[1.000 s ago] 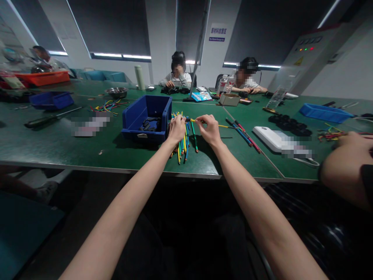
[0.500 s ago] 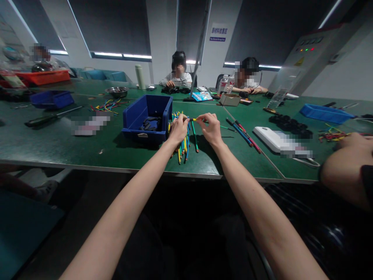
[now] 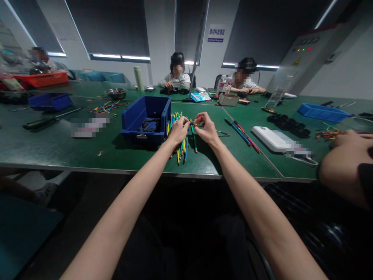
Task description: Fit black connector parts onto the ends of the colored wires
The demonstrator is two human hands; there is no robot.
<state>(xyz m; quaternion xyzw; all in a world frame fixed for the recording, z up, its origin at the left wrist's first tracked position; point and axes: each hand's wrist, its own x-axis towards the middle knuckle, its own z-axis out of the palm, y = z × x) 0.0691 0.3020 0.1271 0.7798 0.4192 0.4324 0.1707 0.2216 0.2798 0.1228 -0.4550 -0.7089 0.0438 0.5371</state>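
Both my hands meet over the green table (image 3: 58, 144), just right of a blue bin (image 3: 134, 120) that holds black parts. My left hand (image 3: 177, 131) pinches a small black piece at the end of a thin yellow wire (image 3: 210, 129). My right hand (image 3: 206, 128) pinches that same wire close beside the left, and the wire's free end sticks out to the right. Under my hands lies a pile of short yellow, blue and green wires (image 3: 183, 144).
Red and blue wires (image 3: 243, 134) and a white device (image 3: 271, 138) lie to the right. A co-worker's arm (image 3: 344, 163) rests at the right edge. Two people sit across the table; another blue tray (image 3: 323, 112) and black parts (image 3: 287, 124) lie far right.
My right hand has slid left along the yellow wire toward my left hand, and less wire sticks out to the right. The left hand has stayed in place.
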